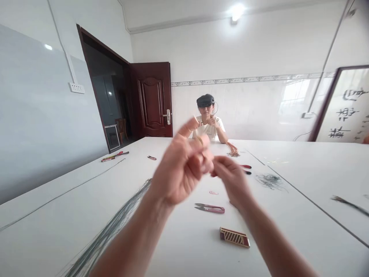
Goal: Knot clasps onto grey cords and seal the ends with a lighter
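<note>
My left hand [183, 169] is raised over the table with its index finger lifted and the other fingers curled in. A yellowish band shows on one of its fingers. Touching its fingertips, my right hand [233, 181] is closed in a pinch. Both are blurred, and whatever lies between the fingers is too small to make out. Below them are thread snips [210, 208] with pink handles and a small patterned red-and-gold block [235, 237]. A bundle of long grey-green strands [115, 223] runs beside my left forearm. Pliers [246, 167], partly hidden, lie behind my right hand.
Across the white table [178, 246] sits a person [210, 127] with hands raised, near a bunch of copper-coloured strands [233, 150]. Loose grey clippings [271, 181] lie to the right. Scissors [117, 155] and small snips [152, 157] lie at the far left.
</note>
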A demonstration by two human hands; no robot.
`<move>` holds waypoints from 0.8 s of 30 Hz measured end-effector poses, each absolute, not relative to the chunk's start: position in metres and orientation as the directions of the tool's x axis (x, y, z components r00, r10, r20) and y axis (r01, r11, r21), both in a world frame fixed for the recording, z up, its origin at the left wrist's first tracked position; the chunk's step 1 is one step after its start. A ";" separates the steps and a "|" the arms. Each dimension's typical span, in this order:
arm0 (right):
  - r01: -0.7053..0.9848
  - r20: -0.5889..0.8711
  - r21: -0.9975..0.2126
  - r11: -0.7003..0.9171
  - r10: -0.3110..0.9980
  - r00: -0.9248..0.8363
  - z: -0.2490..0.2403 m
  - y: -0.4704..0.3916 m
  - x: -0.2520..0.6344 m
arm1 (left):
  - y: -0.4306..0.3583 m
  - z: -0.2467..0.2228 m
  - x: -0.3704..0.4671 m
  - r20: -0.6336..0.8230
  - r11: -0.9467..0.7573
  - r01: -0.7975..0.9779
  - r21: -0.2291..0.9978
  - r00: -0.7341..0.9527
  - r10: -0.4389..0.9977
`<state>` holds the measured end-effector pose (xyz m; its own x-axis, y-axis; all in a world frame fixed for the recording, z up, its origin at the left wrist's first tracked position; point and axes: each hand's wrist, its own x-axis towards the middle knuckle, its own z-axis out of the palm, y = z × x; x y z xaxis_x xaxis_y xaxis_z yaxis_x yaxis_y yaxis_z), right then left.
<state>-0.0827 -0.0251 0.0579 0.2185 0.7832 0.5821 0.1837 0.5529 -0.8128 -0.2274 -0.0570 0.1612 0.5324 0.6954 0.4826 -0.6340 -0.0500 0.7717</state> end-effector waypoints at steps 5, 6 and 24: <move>0.183 0.687 -0.724 0.666 0.669 0.283 0.108 -0.081 -0.047 | -0.043 0.119 -0.215 0.308 0.341 -0.548 0.764 0.774 0.553; 0.196 0.694 -0.720 0.666 0.680 0.238 0.109 -0.088 -0.048 | -0.039 0.115 -0.213 0.292 0.346 -0.531 0.774 0.783 0.550; 0.453 0.663 -0.672 0.586 0.748 0.016 0.097 -0.090 -0.065 | -0.020 0.101 -0.216 0.107 0.202 -0.257 0.945 0.826 0.553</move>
